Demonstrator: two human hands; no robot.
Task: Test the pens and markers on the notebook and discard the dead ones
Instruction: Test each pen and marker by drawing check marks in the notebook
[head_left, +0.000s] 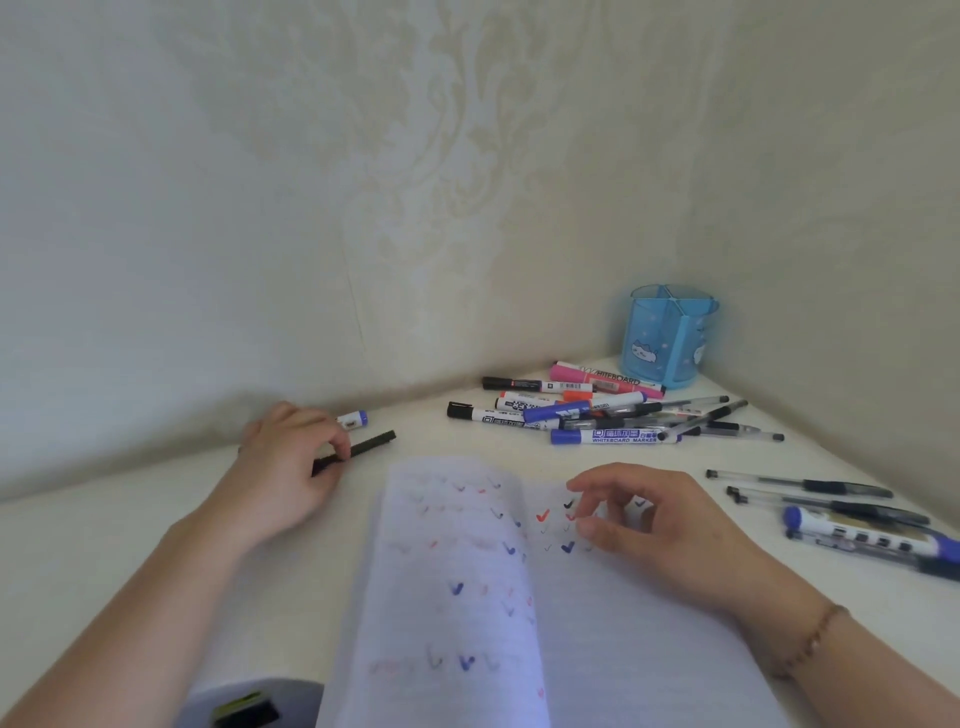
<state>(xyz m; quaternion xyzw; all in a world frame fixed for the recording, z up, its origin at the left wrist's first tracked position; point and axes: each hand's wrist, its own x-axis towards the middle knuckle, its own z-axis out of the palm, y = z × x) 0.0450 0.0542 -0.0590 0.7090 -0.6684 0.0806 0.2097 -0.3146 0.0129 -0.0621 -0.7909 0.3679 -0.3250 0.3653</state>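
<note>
a notebook lies open on the white desk, nearest the viewer, its pages covered in red, blue and black tick marks. the right hand hovers over the right page, fingers loosely curled, grasping nothing. the left hand rests on the desk left of the notebook, fingertips on a black pen; a firm grasp cannot be confirmed. a blue-capped marker lies just behind that hand. sorted pens lie at right. farther back, a pile of markers lies beside a blue holder in the corner.
</note>
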